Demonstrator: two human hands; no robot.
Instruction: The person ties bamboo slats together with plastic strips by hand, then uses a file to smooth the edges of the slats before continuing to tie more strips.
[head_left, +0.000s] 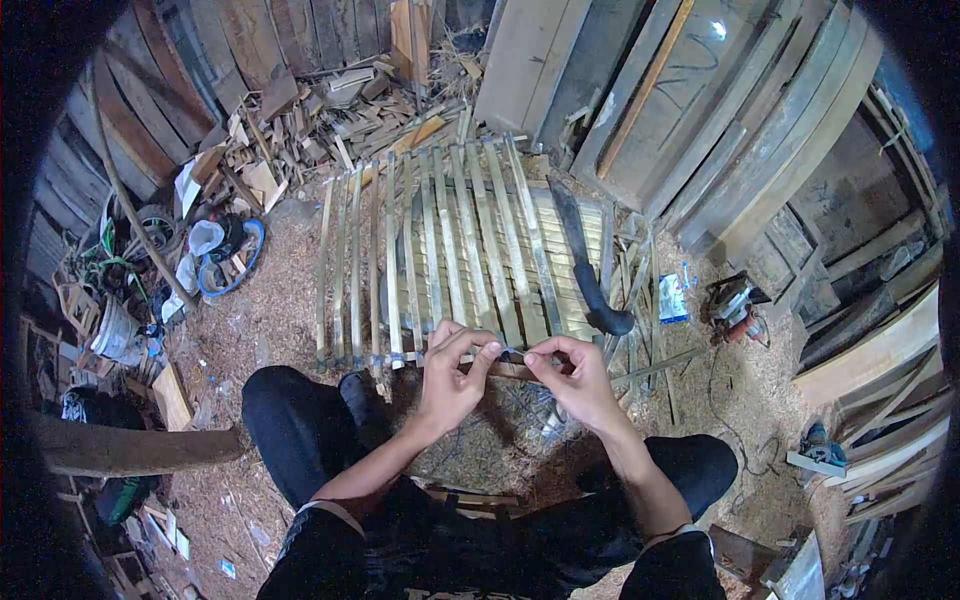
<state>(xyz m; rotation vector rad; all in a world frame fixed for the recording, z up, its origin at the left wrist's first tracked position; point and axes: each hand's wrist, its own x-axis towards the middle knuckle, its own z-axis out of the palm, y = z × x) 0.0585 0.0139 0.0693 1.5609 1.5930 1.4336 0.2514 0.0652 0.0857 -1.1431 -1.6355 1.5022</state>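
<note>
My left hand (458, 375) and my right hand (572, 378) are close together over the near edge of a slatted frame (470, 240) of bamboo or wood strips. Thumb and forefinger are pinched on each hand, with a short thin strand (513, 350) stretched between the two pinches. The strand looks like string or wire; its exact kind is too small to tell. Beneath the loose strips lies a woven-looking slatted panel (575, 225). A dark curved-handled blade (590, 285) rests on the panel's right side.
Scrap wood (350, 115) is heaped at the back. A blue basin (245, 262) and a white bucket (118, 335) stand left. Planks (740, 150) lean at the right, near a power tool (740, 315) and a blue tool (820, 448). A thick beam (140, 447) reaches in from the left.
</note>
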